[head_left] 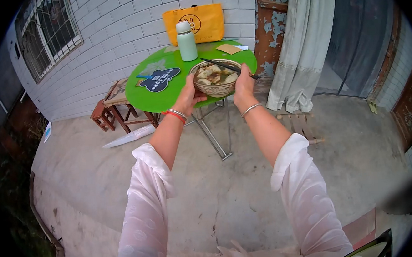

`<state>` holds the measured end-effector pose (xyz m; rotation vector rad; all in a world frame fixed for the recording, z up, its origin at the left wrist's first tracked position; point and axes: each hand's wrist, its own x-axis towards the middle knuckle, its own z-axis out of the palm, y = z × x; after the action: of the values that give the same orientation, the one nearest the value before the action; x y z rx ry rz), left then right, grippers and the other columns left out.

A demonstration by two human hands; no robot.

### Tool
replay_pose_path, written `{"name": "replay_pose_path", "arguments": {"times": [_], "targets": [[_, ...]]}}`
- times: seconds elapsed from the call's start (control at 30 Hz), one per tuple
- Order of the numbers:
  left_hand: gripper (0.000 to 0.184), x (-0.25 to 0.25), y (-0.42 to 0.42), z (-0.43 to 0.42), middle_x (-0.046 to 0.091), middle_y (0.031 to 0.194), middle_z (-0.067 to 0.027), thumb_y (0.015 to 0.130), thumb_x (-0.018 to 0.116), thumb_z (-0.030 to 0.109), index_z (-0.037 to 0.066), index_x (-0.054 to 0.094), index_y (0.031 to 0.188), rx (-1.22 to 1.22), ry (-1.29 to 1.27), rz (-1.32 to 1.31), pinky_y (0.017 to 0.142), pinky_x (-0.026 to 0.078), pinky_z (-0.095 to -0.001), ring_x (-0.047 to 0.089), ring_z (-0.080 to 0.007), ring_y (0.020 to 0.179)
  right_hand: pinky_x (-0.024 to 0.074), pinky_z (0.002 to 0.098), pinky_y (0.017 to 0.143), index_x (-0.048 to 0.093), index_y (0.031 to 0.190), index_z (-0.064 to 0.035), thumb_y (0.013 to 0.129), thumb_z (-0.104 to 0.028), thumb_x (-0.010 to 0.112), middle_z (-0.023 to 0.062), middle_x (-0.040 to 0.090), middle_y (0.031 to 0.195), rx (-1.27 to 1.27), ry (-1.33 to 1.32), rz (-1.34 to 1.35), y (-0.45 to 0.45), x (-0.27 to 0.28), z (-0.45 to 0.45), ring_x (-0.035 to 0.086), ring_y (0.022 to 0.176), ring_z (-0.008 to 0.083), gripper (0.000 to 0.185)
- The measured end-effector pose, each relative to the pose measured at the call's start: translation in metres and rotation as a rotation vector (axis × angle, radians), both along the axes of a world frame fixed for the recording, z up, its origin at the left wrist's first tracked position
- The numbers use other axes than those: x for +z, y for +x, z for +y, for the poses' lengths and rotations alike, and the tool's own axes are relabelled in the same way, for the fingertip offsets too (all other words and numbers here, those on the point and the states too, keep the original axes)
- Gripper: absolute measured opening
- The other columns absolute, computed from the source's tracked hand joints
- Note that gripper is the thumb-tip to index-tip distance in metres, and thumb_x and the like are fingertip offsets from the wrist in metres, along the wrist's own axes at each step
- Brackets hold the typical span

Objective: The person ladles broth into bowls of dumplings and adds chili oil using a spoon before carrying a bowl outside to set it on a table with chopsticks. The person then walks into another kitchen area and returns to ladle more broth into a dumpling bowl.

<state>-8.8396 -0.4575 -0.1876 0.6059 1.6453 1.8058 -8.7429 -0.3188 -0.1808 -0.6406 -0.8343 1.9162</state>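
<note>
Between my two hands is a patterned bowl (216,90) at the near edge of the green round table. In it lie pale dumplings (208,73) in dark broth with bits of green. My left hand (188,97) grips the bowl's left side, its fingers reaching under the wall. On the opposite side my right hand (244,84) is closed on the rim and wall. Dark chopsticks (225,66) rest across the bowl's top, their thick ends sticking out past my right hand. Whether the bowl's base touches the tabletop, I cannot tell.
On the green table (139,97) stand a pale green bottle (186,44) and a yellow bag (208,25). A dark hand fan (160,80) and a brown envelope-like piece (228,49) lie there too. Wooden stools (117,94) are at the left; a light curtain (300,45) hangs right.
</note>
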Motion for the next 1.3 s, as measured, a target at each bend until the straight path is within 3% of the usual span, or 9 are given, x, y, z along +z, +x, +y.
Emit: {"name": "replay_pose_path", "arguments": {"times": [0.13,0.43,0.67,0.77,0.8,0.87,1.0,1.13,1.3], "targets": [[0.057,-0.008,-0.022,0.007,0.063,0.095,-0.0094,0.099,0.029,0.051,0.002,0.055,0.116,-0.028,-0.019,0.03,0.075,0.05,-0.0334,0.056,-0.0179,0.084,0.0458,0.0321,0.087,0.056,0.117,0.0036,0.09,-0.04,0.056,0.0124,0.059,0.119,0.007,0.031,0.05,-0.019,-0.009,0.013,0.059,0.102,0.0206,0.051],[0.057,0.002,-0.051,0.02,0.059,0.111,-0.0189,0.098,0.042,0.047,-0.002,0.047,0.126,0.096,0.083,-0.018,0.079,0.055,-0.0338,0.061,-0.0251,0.095,0.042,0.0334,0.081,0.055,0.102,-0.0003,0.092,-0.04,0.048,0.0086,0.058,0.102,-0.001,0.138,0.013,-0.066,-0.016,0.035,0.052,0.088,0.0202,0.042],[0.069,-0.003,-0.057,0.029,0.035,0.135,-0.0296,0.098,0.045,0.042,-0.01,0.026,0.139,0.28,0.16,-0.122,0.083,0.057,-0.0353,0.06,-0.0333,0.102,0.0429,0.0375,0.08,0.057,0.097,-0.0017,0.09,-0.033,0.047,0.0155,0.06,0.1,-0.097,0.226,-0.075,-0.113,-0.03,0.061,0.054,0.087,0.0272,0.033],[0.066,-0.006,-0.046,0.017,0.051,0.122,-0.0176,0.099,0.043,0.045,-0.007,0.03,0.137,0.336,0.251,-0.17,0.087,0.053,-0.0338,0.058,-0.0273,0.107,0.0451,0.0334,0.081,0.057,0.107,0.0012,0.089,-0.036,0.051,0.0107,0.06,0.107,-0.04,0.182,-0.121,-0.117,-0.028,0.069,0.057,0.091,0.02,0.041],[0.066,-0.009,-0.038,0.01,0.048,0.127,-0.0198,0.099,0.043,0.044,-0.008,0.03,0.137,0.284,0.252,-0.147,0.092,0.05,-0.0353,0.055,-0.0284,0.111,0.0452,0.0335,0.081,0.057,0.108,0.001,0.089,-0.036,0.051,0.0106,0.059,0.108,-0.051,0.203,-0.122,-0.117,-0.028,0.07,0.057,0.092,0.0201,0.041],[0.065,-0.019,-0.014,-0.012,0.04,0.135,-0.0241,0.1,0.041,0.043,-0.008,0.031,0.138,0.181,0.25,-0.097,0.102,0.044,-0.0385,0.05,-0.0305,0.12,0.0455,0.0336,0.081,0.057,0.109,0.0008,0.089,-0.035,0.051,0.0103,0.059,0.11,-0.073,0.242,-0.122,-0.118,-0.029,0.071,0.057,0.092,0.0202,0.041],[0.054,-0.04,0.063,-0.071,0.05,0.128,-0.0199,0.102,0.038,0.038,-0.006,0.041,0.132,0.135,0.306,0.189,0.105,0.039,-0.0374,0.05,-0.0265,0.121,0.0445,0.0358,0.081,0.059,0.104,-0.0022,0.089,-0.031,0.052,0.0119,0.061,0.105,-0.018,0.135,-0.086,-0.121,-0.026,0.069,0.057,0.09,0.0241,0.033],[0.038,-0.092,0.12,-0.124,0.051,0.13,-0.0165,0.1,0.038,0.02,-0.002,0.046,0.131,0.213,0.221,0.581,0.107,0.035,-0.0369,0.048,-0.0256,0.124,0.0451,0.0343,0.082,0.058,0.109,-0.0002,0.088,-0.034,0.056,0.0106,0.061,0.108,0.101,0.079,-0.011,-0.13,-0.037,0.08,0.058,0.093,0.0222,0.04],[0.039,-0.098,0.114,-0.167,0.047,0.134,-0.0191,0.093,0.047,0.007,-0.001,0.045,0.131,0.328,-0.045,0.9,0.107,0.033,-0.0401,0.044,-0.0331,0.127,0.0463,0.0358,0.088,0.054,0.118,0.0027,0.086,-0.032,0.062,0.0112,0.059,0.115,0.262,0.155,0.194,-0.106,-0.038,0.069,0.059,0.098,0.0227,0.048]]}}
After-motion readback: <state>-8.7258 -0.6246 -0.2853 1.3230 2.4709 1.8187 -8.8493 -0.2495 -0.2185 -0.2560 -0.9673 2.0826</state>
